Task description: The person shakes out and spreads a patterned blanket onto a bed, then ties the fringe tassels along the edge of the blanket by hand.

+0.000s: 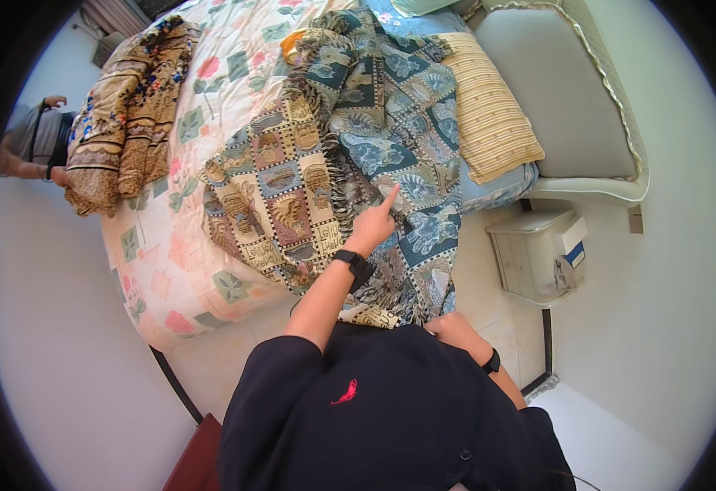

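A fringed woven throw blanket (pixel 407 131) lies rumpled over the bed and hangs down its near side to my body. One part shows blue-grey patterned squares; a folded-over part shows beige and brown ones. My left hand (pixel 372 229) rests on the blanket's middle, index finger stretched out along the cloth, the other fingers partly hidden. Low at the blanket's near edge, close to my waist, my right hand (pixel 454 329) is closed on the cloth. Both wrists wear black bands.
The bed has a floral bedspread (pixel 186 262), a striped yellow pillow (pixel 493 106) and a padded grey headboard (pixel 550 90). A white nightstand (pixel 530 254) stands at right. At far left another person's hand (pixel 60 177) is by a brown patterned cloth (pixel 141 106).
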`<state>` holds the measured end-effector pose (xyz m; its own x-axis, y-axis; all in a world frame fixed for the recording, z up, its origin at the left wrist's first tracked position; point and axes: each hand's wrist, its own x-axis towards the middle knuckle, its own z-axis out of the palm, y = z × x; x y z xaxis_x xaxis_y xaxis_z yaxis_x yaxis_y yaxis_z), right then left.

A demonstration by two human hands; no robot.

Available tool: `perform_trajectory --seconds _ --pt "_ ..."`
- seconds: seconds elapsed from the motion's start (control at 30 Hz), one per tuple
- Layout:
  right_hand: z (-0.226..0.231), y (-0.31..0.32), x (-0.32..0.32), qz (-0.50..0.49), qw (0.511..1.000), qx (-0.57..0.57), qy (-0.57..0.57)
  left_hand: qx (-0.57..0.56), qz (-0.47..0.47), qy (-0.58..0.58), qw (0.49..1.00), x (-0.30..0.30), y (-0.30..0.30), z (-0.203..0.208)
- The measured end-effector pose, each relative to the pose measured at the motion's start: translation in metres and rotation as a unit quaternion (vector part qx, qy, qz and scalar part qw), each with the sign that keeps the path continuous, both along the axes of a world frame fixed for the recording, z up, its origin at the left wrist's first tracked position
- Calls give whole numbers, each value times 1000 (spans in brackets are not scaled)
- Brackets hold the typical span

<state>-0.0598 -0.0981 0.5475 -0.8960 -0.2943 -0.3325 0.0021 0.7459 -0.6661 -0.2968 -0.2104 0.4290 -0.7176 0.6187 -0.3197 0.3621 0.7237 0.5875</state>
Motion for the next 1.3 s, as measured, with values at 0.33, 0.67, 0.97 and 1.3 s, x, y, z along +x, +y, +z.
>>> perform_trajectory --seconds 0.33,0.67,0.97,1.3 --pt "-22 -20 14 -171 985 -32 21 -39 -124 -122 984 27 -16 -100" --pt "17 -14 -33 -334 887 -285 -146 -374 -98 -144 911 49 -100 -133" --pt "32 57 -50 -265 849 -403 -213 -12 325 12 945 35 -123 -94" --pt "-125 118 -59 -435 831 -260 -228 231 711 -94 657 112 -290 -181"
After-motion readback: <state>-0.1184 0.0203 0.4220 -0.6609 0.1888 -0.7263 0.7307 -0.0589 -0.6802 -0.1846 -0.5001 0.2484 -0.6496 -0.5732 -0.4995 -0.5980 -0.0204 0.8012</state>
